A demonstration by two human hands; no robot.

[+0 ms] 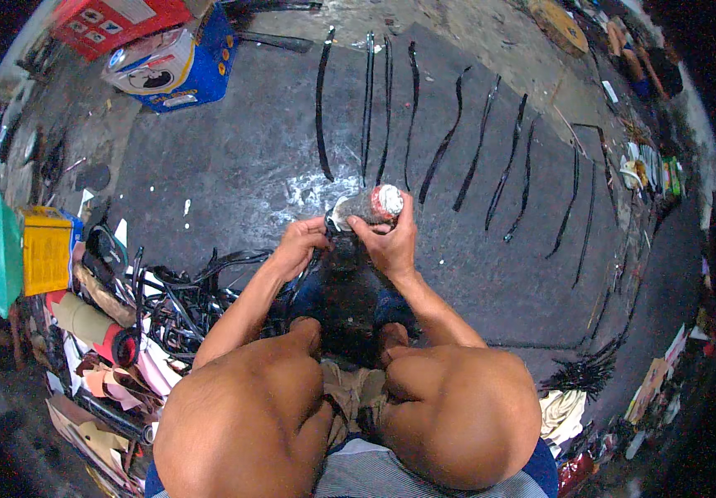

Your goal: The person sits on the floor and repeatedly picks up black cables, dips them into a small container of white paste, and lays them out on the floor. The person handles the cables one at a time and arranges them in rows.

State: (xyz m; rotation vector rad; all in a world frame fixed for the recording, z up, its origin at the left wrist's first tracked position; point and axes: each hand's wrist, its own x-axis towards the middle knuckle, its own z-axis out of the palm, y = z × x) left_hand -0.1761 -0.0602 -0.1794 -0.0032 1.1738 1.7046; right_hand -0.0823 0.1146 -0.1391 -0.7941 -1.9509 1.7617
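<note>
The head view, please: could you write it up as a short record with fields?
Setting: dark mat on the ground, person squatting
Right hand: grips a tilted bottle with a white end
Left hand: at the bottle's lower end, over a black piece
Ahead: black strips laid apart in a row
Left side: tangle of black strips, yellow box, green bowl
Far left: blue carton

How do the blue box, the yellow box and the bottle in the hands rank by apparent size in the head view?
1. Blue box, clearly largest.
2. Yellow box.
3. Bottle, held by the right hand with the left hand at its neck.
The fisheye shrinks things near the rim, so the yellow box's rank over the bottle is unsure.
</note>
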